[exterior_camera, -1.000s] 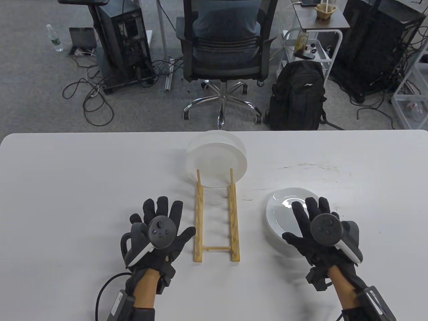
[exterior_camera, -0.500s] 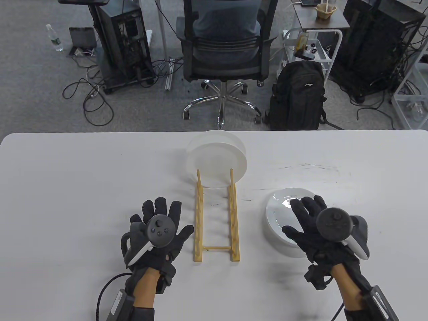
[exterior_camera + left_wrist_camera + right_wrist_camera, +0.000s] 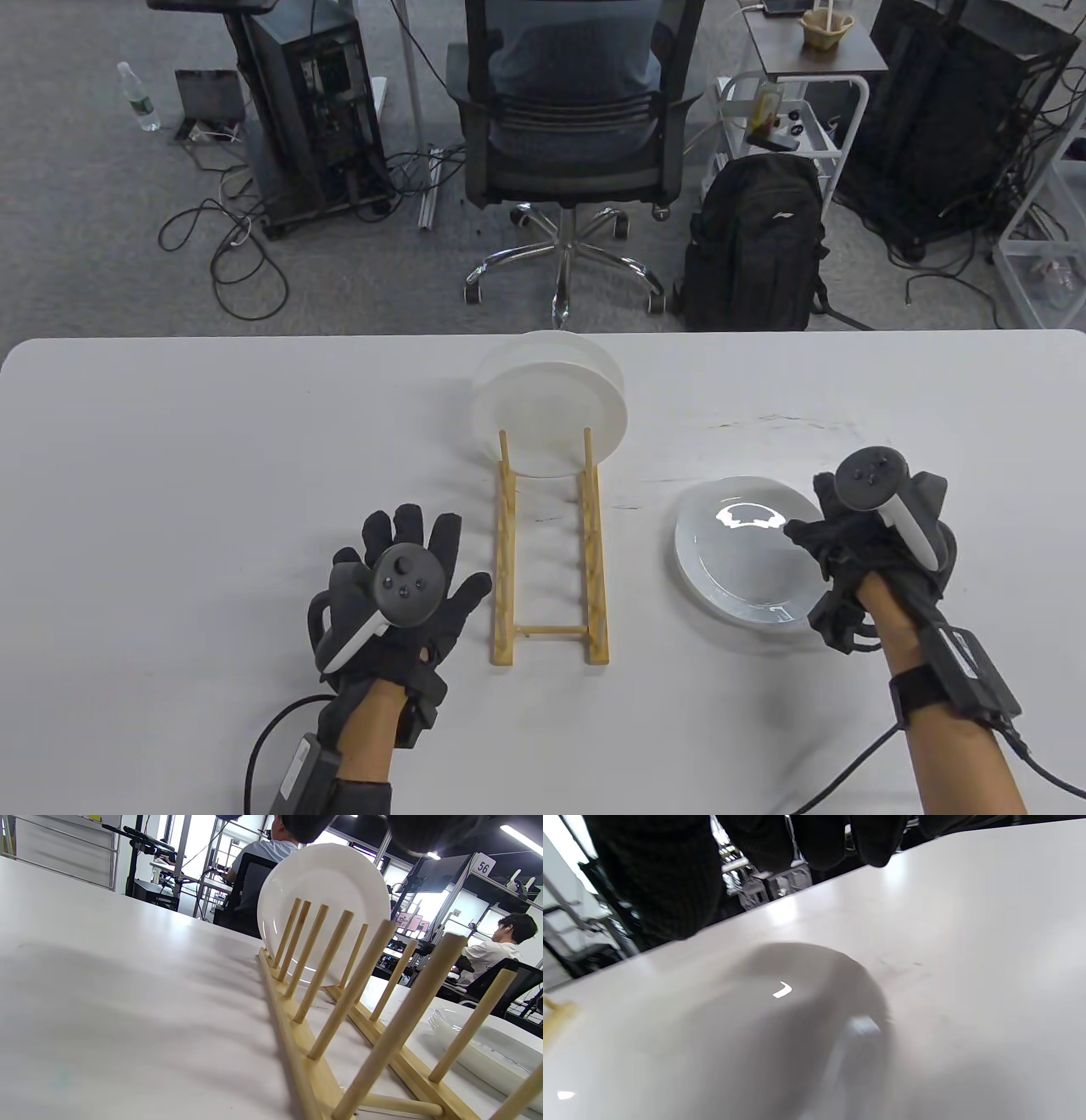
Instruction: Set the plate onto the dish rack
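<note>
A stack of white plates [image 3: 742,560] lies flat on the table, right of a wooden dish rack [image 3: 550,560]. One white plate [image 3: 551,407] stands upright in the rack's far slot. My right hand [image 3: 836,543] is turned on its side at the stack's right rim, with the thumb over the edge; no firm grip shows. In the right wrist view the fingers [image 3: 874,840] hang above the blurred plate [image 3: 755,1035]. My left hand [image 3: 416,569] rests flat with fingers spread, left of the rack. The left wrist view shows the rack [image 3: 322,984], its plate [image 3: 326,882] and the stack [image 3: 488,1052].
The white table [image 3: 170,475] ends at a far edge with an office chair [image 3: 568,127] and a black backpack [image 3: 755,246] beyond it. Several rack pegs stand free in front of the upright plate.
My right hand has left the top of the plate stack, moved right and rotated onto its side at the stack's right rim. The left hand has not moved.
</note>
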Demonstrator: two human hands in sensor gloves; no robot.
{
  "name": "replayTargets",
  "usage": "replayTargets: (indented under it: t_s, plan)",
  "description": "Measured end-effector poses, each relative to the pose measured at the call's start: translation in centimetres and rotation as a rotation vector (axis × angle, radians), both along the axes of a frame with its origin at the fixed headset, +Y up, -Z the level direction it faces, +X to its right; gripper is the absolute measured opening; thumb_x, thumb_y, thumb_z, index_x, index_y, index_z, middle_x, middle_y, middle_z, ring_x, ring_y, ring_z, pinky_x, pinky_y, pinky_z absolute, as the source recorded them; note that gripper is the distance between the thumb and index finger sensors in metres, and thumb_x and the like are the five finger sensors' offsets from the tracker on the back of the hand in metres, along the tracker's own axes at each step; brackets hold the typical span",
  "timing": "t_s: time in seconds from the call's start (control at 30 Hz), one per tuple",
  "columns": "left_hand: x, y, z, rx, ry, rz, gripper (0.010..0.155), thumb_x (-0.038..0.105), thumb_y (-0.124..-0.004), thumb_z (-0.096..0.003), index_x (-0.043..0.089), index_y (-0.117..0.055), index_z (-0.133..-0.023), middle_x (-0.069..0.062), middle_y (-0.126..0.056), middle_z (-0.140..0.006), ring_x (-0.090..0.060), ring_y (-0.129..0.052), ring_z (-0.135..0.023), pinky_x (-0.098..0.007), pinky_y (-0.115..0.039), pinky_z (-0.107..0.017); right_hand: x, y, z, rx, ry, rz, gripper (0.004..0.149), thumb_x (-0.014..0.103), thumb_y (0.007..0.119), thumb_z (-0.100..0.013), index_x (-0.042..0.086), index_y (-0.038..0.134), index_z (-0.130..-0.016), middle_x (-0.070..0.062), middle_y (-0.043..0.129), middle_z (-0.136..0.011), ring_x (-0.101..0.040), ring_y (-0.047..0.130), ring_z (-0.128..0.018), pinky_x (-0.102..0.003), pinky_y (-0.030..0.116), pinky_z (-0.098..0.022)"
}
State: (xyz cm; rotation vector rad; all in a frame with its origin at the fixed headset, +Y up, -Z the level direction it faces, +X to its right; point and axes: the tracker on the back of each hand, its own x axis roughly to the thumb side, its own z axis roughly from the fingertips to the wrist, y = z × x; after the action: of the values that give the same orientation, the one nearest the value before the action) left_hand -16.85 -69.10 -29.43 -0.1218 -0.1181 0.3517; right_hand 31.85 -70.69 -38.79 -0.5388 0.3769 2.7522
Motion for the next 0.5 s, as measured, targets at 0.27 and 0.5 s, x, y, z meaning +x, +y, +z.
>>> replayTargets:
  t_s: [0.27,0.5]
  plan:
    - [0.0,-0.2,0.0,-0.028,0.003,0.008,0.079,0.061,-0.06,-0.0526,0.025,-0.034,-0.118,-0.02,-0.016,-0.12,-0.059,-0.009,-0.107,-0.079,-0.016,-0.066,4.1,-4.9,0.4,-0.172,-0.209,-0.056,0.103,0.053,0.081,-0.041,0.003,0.021,-0.108,-0.025,0.038,-0.107,-0.045,0.062,-0.084,-0.066,0.047,-0.07]
    - [-0.2,-0.2,0.1,-0.039,0.017,0.016,0.079,0.061,-0.061,-0.0528,0.024,-0.034,-0.118,-0.021,-0.016,-0.12,-0.059,-0.009,-0.107,-0.079,-0.016,-0.066,4.0,-4.4,0.3,-0.071,-0.278,-0.147,0.063,0.033,0.081,-0.044,0.0,0.068,-0.097,-0.01,0.095,-0.064,-0.025,0.1,-0.031,-0.048,0.086,-0.038]
